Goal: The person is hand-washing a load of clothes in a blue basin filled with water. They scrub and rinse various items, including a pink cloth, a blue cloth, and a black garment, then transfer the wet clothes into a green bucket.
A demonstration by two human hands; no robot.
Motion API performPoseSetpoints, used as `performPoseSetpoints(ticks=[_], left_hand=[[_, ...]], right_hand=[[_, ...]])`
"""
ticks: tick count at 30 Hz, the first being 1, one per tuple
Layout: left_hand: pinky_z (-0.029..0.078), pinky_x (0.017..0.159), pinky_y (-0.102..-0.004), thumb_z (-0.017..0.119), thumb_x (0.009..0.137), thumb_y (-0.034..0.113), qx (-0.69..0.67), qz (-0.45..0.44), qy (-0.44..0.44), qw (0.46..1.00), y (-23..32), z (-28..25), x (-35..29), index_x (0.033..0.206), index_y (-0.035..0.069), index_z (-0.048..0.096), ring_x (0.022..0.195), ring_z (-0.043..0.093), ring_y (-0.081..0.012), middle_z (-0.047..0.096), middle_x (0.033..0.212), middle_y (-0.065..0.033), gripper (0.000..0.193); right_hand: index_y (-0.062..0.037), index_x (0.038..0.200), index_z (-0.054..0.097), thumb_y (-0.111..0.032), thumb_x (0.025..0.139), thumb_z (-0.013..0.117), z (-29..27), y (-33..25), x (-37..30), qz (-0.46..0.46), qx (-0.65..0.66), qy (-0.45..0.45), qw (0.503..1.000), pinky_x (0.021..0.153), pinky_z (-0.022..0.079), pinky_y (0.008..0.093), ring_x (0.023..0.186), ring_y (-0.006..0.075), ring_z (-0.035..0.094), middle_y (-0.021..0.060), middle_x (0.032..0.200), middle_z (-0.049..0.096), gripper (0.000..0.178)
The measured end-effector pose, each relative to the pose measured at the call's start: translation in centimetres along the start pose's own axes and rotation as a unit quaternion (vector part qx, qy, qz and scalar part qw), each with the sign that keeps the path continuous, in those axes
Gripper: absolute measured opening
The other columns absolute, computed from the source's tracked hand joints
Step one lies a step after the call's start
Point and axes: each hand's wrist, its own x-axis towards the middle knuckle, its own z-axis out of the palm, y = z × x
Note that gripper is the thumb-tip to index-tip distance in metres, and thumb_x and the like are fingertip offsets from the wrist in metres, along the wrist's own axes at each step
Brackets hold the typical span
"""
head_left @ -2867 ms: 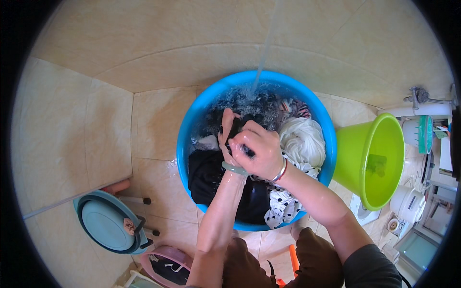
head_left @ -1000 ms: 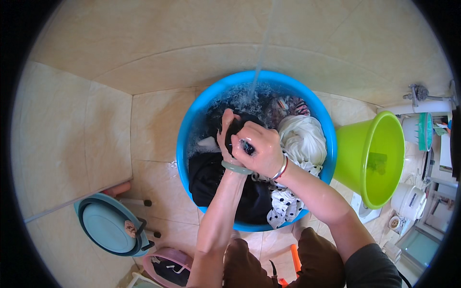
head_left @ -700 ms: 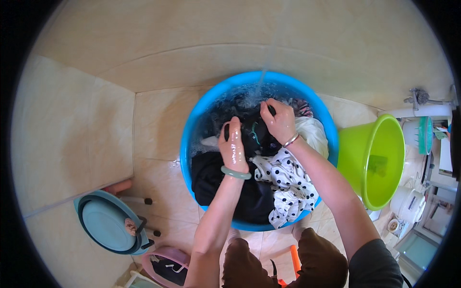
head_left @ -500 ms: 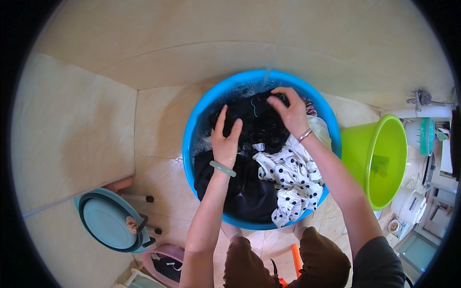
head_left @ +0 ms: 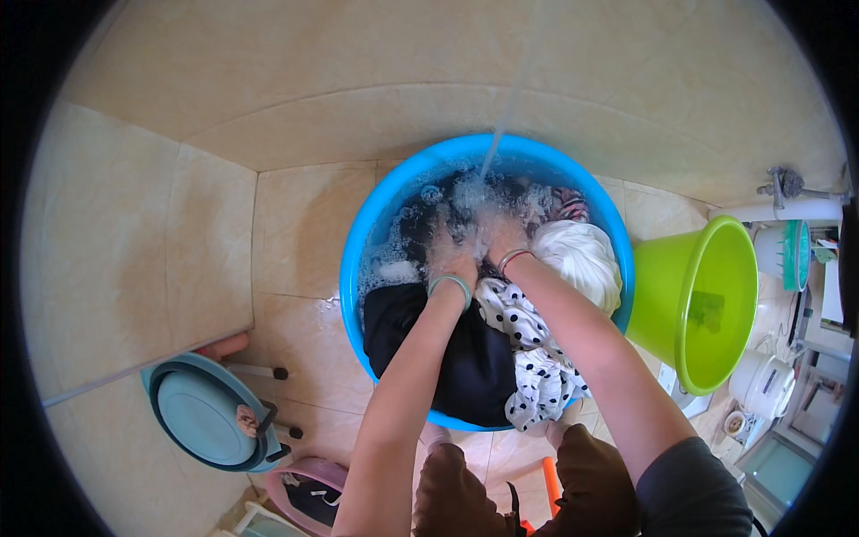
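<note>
Dark cloth (head_left: 413, 234) lies underwater toward the far side of one blue tub (head_left: 352, 268); foam and splashes blur it, and its pieces cannot be counted. Two hands, the left hand (head_left: 453, 259) and right hand (head_left: 503, 237), are plunged in beside each other there. Their fingers are lost under the froth, so whether they grip anything cannot be told. A single stream of water (head_left: 506, 116) falls just beyond them, its source cut off above.

Four other cloths show in the tub: one black (head_left: 474, 376), one dotted (head_left: 541, 380), partly behind the right forearm, one white (head_left: 586, 259) and one striped (head_left: 570, 204), mostly submerged. Outside stand one green bucket (head_left: 658, 286) to the right, one pale-blue basin (head_left: 197, 416) to the left and one pink basin (head_left: 313, 465), partly behind the left forearm.
</note>
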Motion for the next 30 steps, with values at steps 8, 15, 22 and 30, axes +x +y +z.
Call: performPoseSetpoints(ticks=[8,15,22,30], left_hand=[[0.026,0.113,-0.0422,0.066,0.087,0.017,-0.386,0.049,0.200,0.899,-2.1,-0.4,-4.6,0.134,0.013,0.051,0.139,0.028,-0.0375,0.023,0.152,-0.0251,0.050],[0.037,0.103,-0.0597,0.069,0.080,0.057,-0.919,-0.173,-0.080,0.344,3.4,-6.0,-12.0,0.149,0.025,0.015,0.134,0.031,-0.0374,0.004,0.155,-0.0177,0.093],[0.051,0.090,-0.0423,0.055,0.087,0.062,-0.939,0.018,-0.235,0.249,4.0,-8.8,-8.7,0.124,0.008,0.057,0.104,0.061,-0.0267,0.064,0.117,-0.0105,0.065],[0.053,0.083,-0.0362,0.055,0.091,0.030,-0.932,-0.105,-0.184,0.295,2.8,-2.2,-8.5,0.103,0.006,0.066,0.089,0.066,-0.0230,0.069,0.096,-0.0076,0.029]], right_hand=[[-0.0032,0.093,0.061,-0.003,0.076,0.069,-7.1,-2.5,-2.4,0.055,0.325,0.104,0.938,0.080,0.051,0.0393,0.091,0.0313,0.066,0.0169,0.102,0.066,0.018],[-0.0051,0.090,0.054,0.006,0.069,0.073,-19.2,-5.6,-8.9,-0.043,0.654,0.127,0.744,0.087,0.039,0.0236,0.089,0.0111,0.050,0.0008,0.094,0.052,0.030],[-0.0089,0.088,0.053,0.009,0.066,0.070,-19.9,-5.7,-17.4,-0.189,0.611,-0.057,0.766,0.089,0.040,0.0295,0.097,0.0183,0.053,0.0094,0.107,0.053,0.033],[-0.0053,0.132,0.049,-0.021,0.083,0.065,-23.2,-3.4,-14.9,-0.176,0.479,-0.049,0.859,0.110,0.028,0.0387,0.136,0.0252,0.035,0.0113,0.142,0.042,0.053]])
